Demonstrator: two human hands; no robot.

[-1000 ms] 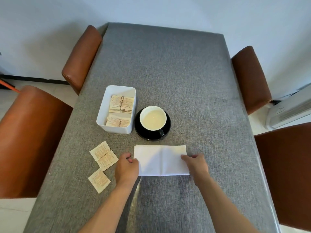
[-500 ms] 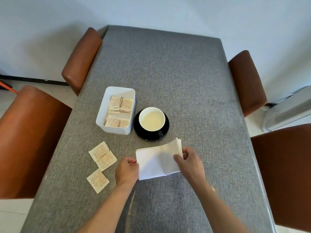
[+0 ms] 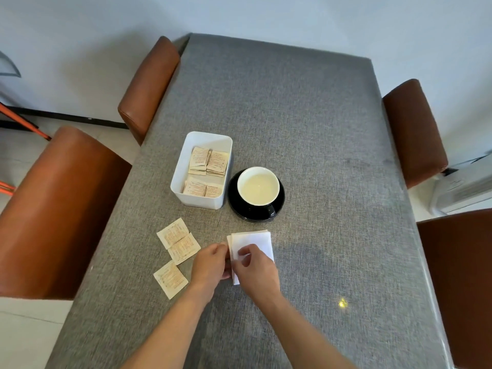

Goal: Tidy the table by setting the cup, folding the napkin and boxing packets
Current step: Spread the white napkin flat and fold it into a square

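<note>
A white napkin (image 3: pixel 255 242) lies folded into a small square on the grey table, in front of me. My left hand (image 3: pixel 211 266) pinches its left edge and my right hand (image 3: pixel 255 270) presses on top of it, fingers curled. Behind it a white cup (image 3: pixel 258 185) with pale liquid stands on a black saucer (image 3: pixel 241 206). Left of the saucer is a white box (image 3: pixel 202 169) holding several beige packets. Three loose packets (image 3: pixel 177 237) lie on the table left of my hands.
The grey cloth-covered table (image 3: pixel 306 129) has brown leather chairs along both sides: two on the left (image 3: pixel 61 209) and two on the right (image 3: pixel 415 131). A white appliance (image 3: pixel 463 187) sits on the floor at the right.
My right hand carried the napkin's right half over to the left, folding the long rectangle into a small square. My left hand stayed at the left edge.
</note>
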